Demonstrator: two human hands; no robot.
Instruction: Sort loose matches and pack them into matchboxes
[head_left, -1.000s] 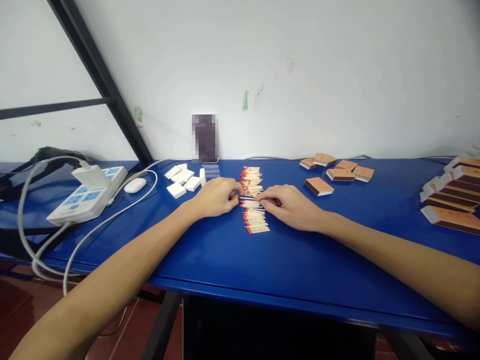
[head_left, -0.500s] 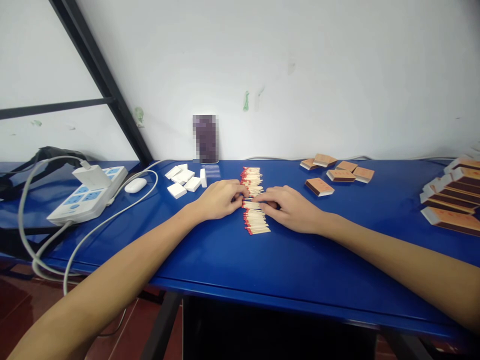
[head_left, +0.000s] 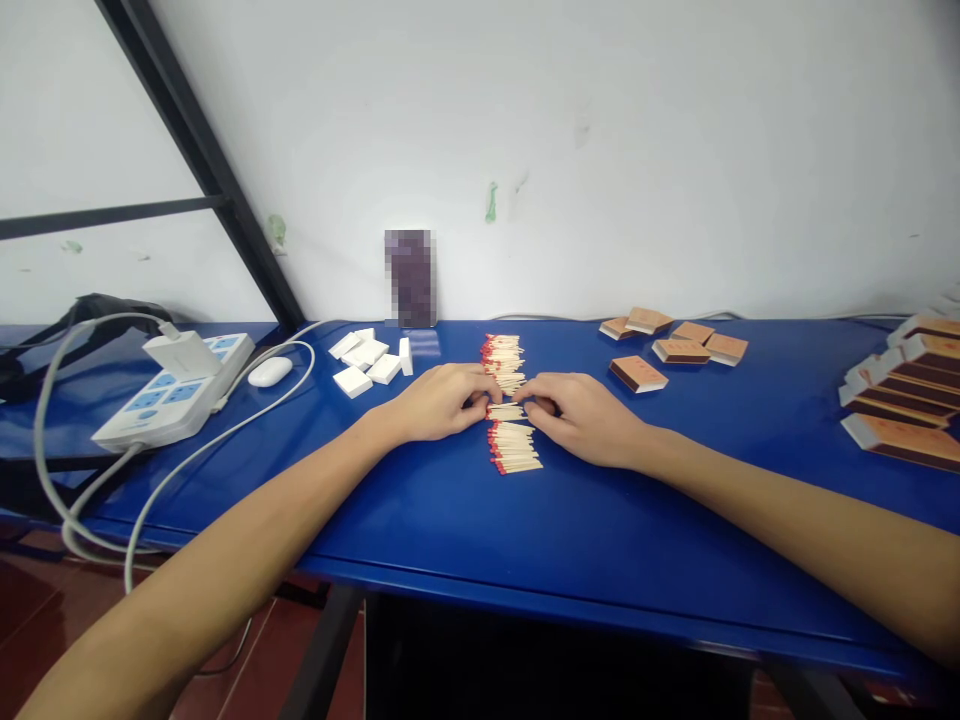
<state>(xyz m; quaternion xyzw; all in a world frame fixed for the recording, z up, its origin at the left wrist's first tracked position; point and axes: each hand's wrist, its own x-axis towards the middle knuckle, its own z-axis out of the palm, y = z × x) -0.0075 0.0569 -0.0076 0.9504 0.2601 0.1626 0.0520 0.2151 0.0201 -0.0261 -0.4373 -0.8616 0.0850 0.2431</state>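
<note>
A row of wooden matches (head_left: 514,445) with red heads to the left lies on the blue table, split into groups by narrow gaps. At its middle, my left hand (head_left: 444,402) is closed at the head side, with thumb and curled forefinger against a small bunch. My right hand (head_left: 583,415) faces it from the plain-stick side, its thumb and forefinger bent together at the other ends of that bunch. The exact contact of the fingertips is partly hidden. Small white matchbox trays (head_left: 365,354) lie beyond my left hand, and orange-brown matchbox sleeves (head_left: 639,374) lie beyond my right.
A phone (head_left: 412,280) with a blurred screen leans on the wall. To the left are a power strip (head_left: 176,390) with a plugged-in charger, looping white cables and a white earbud case (head_left: 270,372). More matchboxes (head_left: 904,440) are stacked at the far right, near the table's front edge (head_left: 570,612).
My right forefinger has drawn back to the right from across the matches and bent in. My left hand has barely shifted, its fingertips slightly nearer the sticks.
</note>
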